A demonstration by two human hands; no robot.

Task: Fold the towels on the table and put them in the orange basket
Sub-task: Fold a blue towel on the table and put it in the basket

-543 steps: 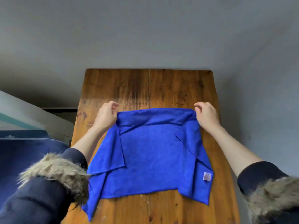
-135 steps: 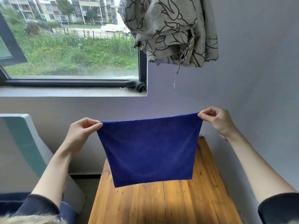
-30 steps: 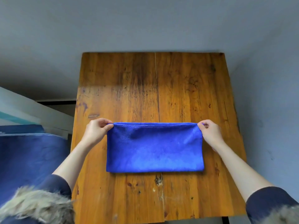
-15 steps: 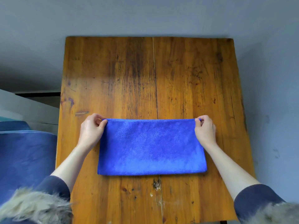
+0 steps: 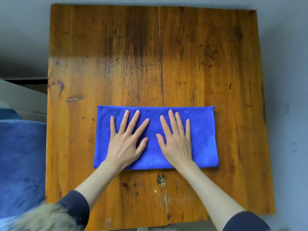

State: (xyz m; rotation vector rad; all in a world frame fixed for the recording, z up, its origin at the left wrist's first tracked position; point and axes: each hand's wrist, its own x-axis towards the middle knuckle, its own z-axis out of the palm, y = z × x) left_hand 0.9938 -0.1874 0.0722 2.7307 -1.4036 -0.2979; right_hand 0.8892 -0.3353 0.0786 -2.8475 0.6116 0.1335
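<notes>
A blue towel (image 5: 203,130), folded into a wide rectangle, lies flat on the wooden table (image 5: 116,55) a little nearer than its middle. My left hand (image 5: 126,139) rests palm down on the towel's left half with fingers spread and straight. My right hand (image 5: 175,139) lies flat on the right half in the same way, fingers pointing away from me. Neither hand grips the cloth. No orange basket is in view.
A dark blue padded seat or cushion (image 5: 21,164) stands against the table's left edge, with a pale surface (image 5: 20,97) behind it. Grey floor (image 5: 286,80) surrounds the table on the right and far sides. Fur trim of my sleeve (image 5: 46,219) shows bottom left.
Both hands let go of the towel's far corners and moved inward onto its top, now lying flat with spread fingers. The towel stays folded in place.
</notes>
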